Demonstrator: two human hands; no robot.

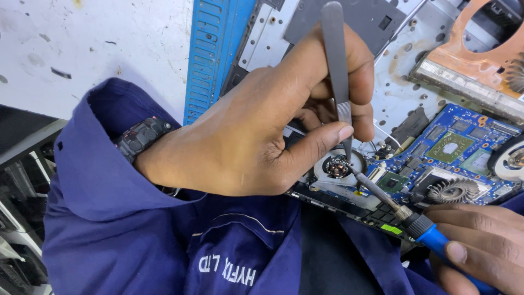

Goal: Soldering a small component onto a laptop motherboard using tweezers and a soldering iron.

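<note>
Left hand (245,136) pinches grey metal tweezers (337,65), tips down on a small round coil part (337,167). That part sits on the blue circuit board (436,158), maybe in a fan spot. Right hand (480,248) is closed around a blue-handled soldering iron (415,221), its tip touching the same part.

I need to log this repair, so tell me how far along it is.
Done: the laptop lies opened, its blue circuit board bare. In hand: the left hand pinches tweezers onto a small round coil part, and the right hand touches a soldering iron tip to it. Left: the case is not yet closed.
</note>
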